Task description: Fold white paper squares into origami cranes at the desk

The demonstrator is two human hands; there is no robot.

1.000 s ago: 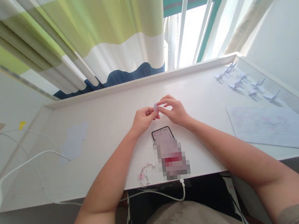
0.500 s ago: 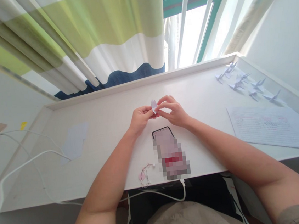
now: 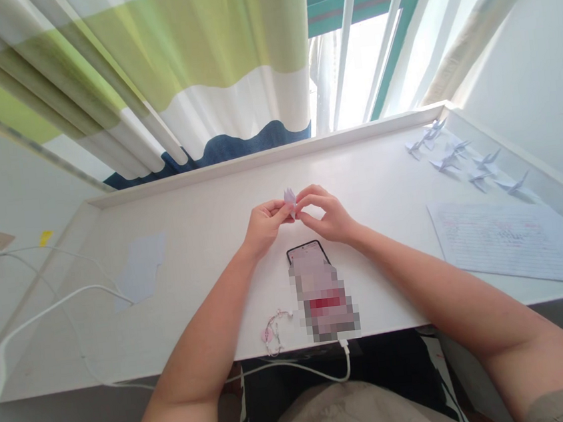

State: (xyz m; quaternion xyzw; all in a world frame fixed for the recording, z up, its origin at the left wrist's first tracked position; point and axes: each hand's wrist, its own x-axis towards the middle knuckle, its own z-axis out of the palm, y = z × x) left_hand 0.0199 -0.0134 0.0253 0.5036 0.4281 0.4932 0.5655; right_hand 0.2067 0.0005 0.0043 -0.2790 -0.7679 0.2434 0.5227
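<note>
Since half a second ago the paper (image 3: 289, 197) has turned a little between the hands, so its pointed upper end now shows more clearly, and the right hand (image 3: 333, 217) has arched its fingers wider. The phone (image 3: 307, 255) lies where it lay on the desk (image 3: 201, 213).

The paper, a small white folded piece, is held up beyond the phone's far end. The left hand (image 3: 263, 228), beyond the phone and to its left, has it pinched between thumb and fingers, closed firmly enough to keep it upright. The right hand, beyond the phone and to its right, curves its thumb and forefinger into a loose ring, the tips close together at the paper's lower edge; whether they grip it or only touch it, I cannot tell.

A strap (image 3: 269, 335) lies just left of the phone's near end, where a cable (image 3: 345, 348) plugs in. Well right of the phone is a written sheet (image 3: 505, 234), with white cranes (image 3: 447, 162) farther back. Slips (image 3: 139, 269) lie well left of it.
</note>
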